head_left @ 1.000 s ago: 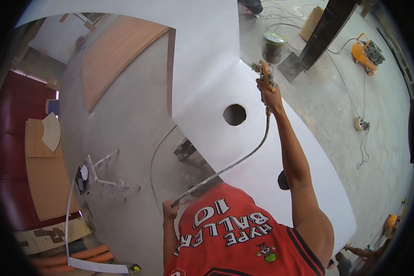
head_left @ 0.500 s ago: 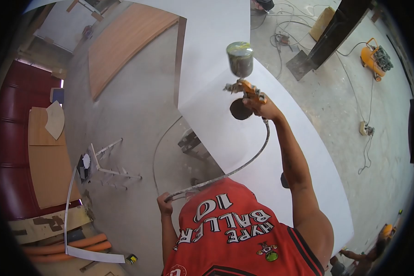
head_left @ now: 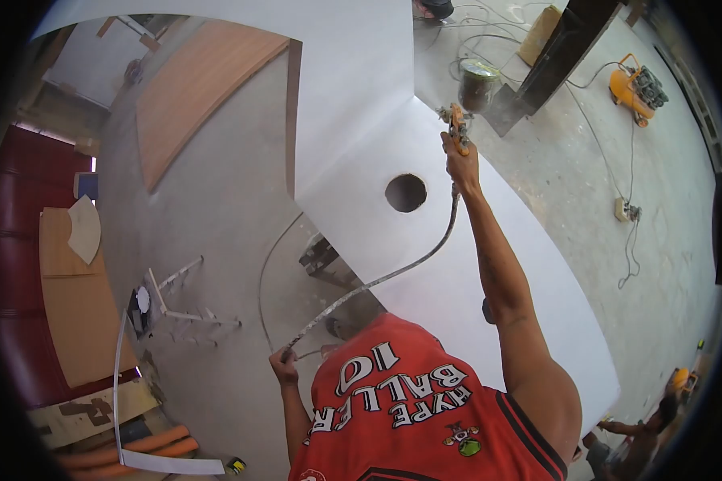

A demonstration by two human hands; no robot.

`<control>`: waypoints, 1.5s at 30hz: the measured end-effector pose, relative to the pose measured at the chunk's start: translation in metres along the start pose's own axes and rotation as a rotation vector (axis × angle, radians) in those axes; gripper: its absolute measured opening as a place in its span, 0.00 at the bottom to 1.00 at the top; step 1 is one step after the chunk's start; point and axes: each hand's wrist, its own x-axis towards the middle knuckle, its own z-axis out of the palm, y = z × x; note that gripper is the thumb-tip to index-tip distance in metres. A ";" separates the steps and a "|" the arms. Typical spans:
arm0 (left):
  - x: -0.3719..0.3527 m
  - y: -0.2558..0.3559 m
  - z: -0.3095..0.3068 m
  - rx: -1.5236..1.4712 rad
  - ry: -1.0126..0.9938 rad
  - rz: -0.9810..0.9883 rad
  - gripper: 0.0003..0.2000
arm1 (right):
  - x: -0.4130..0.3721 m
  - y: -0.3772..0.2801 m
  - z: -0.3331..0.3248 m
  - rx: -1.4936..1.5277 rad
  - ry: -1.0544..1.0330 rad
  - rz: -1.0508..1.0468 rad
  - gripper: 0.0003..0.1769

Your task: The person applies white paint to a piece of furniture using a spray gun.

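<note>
My right hand (head_left: 460, 164) is closed around the handle of a spray gun (head_left: 457, 127), held out above a large white panel (head_left: 361, 160). A paint-streaked cup (head_left: 479, 86) sits on top of the gun. From the gun's base an air hose (head_left: 401, 274) curves down to my left hand (head_left: 283, 366), whose fingers are wrapped round it at the left of my body. A round dark hole (head_left: 406, 193) is cut in the white panel, to the left of and below my right hand.
An orange air compressor (head_left: 632, 92) stands on the floor at right, with cables around it. A dark post (head_left: 565, 56) rises beyond the panel. A wooden panel (head_left: 204, 92) and a small stand (head_left: 186, 301) are at left. Another person (head_left: 642, 441) is low at right.
My right hand has swung the spray gun to the right and farther away, uncovering the whole hole. My left hand still holds the hose. The view has shifted slightly.
</note>
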 end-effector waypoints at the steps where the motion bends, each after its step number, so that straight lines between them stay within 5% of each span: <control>1: -0.001 0.000 -0.002 0.006 0.005 0.010 0.09 | -0.009 -0.013 -0.004 -0.046 -0.110 0.146 0.17; 2: -0.002 0.001 -0.005 0.014 0.013 0.018 0.09 | -0.017 -0.020 -0.003 -0.091 -0.222 0.293 0.15; 7: -0.003 0.002 -0.012 0.020 0.037 0.026 0.10 | -0.056 -0.012 0.016 -0.028 -0.590 0.169 0.10; 15: -0.005 0.002 -0.015 0.012 0.066 0.083 0.10 | -0.082 -0.015 0.030 -0.031 -1.017 0.299 0.13; 19: -0.007 0.009 -0.016 0.061 0.098 -0.040 0.11 | -0.073 -0.003 0.028 -0.034 -0.867 0.234 0.13; 21: -0.006 0.011 -0.015 0.086 0.086 -0.069 0.13 | -0.065 0.000 0.023 -0.034 -0.601 0.257 0.13; 23: -0.003 0.009 -0.012 0.162 0.095 0.122 0.15 | -0.049 0.015 0.019 -0.012 -0.518 0.233 0.14; 28: -0.002 0.008 -0.006 0.023 0.039 0.052 0.16 | -0.002 0.042 0.012 0.011 -0.039 0.124 0.18; 33: -0.002 -0.004 -0.008 -0.001 0.045 0.016 0.17 | 0.001 0.047 0.009 -0.040 0.065 0.070 0.19; 36: -0.007 -0.003 -0.009 0.007 0.121 0.015 0.18 | -0.029 0.026 0.012 -0.009 -0.269 0.291 0.16; 45: -0.010 0.001 -0.023 0.017 0.090 0.009 0.17 | -0.093 0.019 0.048 -0.017 -0.962 0.325 0.15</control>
